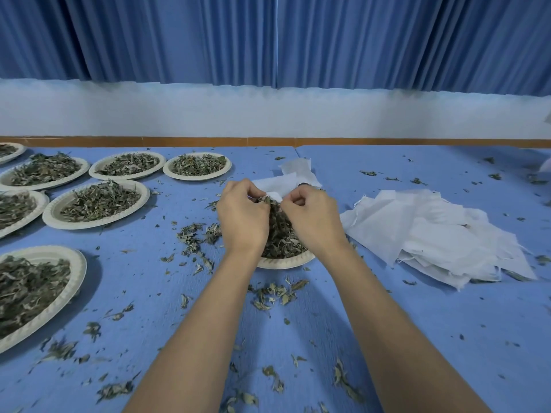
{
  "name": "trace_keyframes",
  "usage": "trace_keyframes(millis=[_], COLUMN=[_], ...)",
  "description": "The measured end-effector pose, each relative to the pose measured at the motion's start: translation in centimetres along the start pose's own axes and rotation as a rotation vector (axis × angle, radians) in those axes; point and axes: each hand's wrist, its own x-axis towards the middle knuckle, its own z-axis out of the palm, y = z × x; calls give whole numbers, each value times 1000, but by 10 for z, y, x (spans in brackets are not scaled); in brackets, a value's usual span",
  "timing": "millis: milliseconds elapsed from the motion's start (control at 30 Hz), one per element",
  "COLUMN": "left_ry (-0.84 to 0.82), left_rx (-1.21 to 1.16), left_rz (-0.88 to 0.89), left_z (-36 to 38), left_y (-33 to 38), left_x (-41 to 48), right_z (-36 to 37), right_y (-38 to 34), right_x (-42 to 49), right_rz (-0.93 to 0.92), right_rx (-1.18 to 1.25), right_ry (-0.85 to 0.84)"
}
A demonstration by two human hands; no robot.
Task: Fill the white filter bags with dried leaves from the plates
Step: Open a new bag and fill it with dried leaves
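Eight plates are in view on the blue worktop (387, 308). Seven plates (145, 195) sit in a cluster toward the left edge, three of them cut off by the frame, and each is heaped with dried leaves. The eighth, the middle plate (286, 262), lies mid-worktop under the two hands and is mostly hidden by them. Only its near rim and a mound of leaves (280, 236) show.

The left hand (243, 217) and right hand (313, 219) are close together above that plate, knuckles up and fingers curled. Each pinches the near edge of one white bag (275, 184), which lies flat just beyond the fingertips, toward the far edge. A tuft of leaves sits between the two hands at the bag's mouth. How much has gone into the bag cannot be told.

A second bag (299, 168) lies just behind the first and partly under it. A loose pile (432, 234) of many more white bags lies near the right hand, toward the right edge. Their number cannot be counted.

Loose crumbs (274, 293) of leaf are strewn over the worktop, thickest around the middle plate and along the near edge. Beyond the far edge are a white wall and a blue curtain (268, 40).
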Motion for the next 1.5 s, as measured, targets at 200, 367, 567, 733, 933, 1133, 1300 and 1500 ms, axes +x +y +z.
trace_keyframes(millis=[200,367,567,733,933,1133,1300,1500], left_ry=[64,-28,-281,-278,-185,-32,7,-215], left_rx=[10,-8,-229,-247,-241,-159,-145,-266], left_rz=[28,89,8,-4,-70,-128,-154,-113], left_z=[5,0,-12,-14,-9,-6,-5,-12], left_y=[2,5,5,2,-2,2,5,3], left_x=[-7,-4,-5,-3,-1,1,3,2], right_z=[-6,-2,-1,-1,-1,-3,-4,1], right_y=[1,5,6,6,3,1,3,10], right_x=[0,1,1,2,0,-2,-1,1], right_rz=[64,70,79,88,-12,-86,31,138], right_rx=[192,238,277,275,168,78,334,456], right_ry=[-155,2,74,89,57,-39,-148,-39])
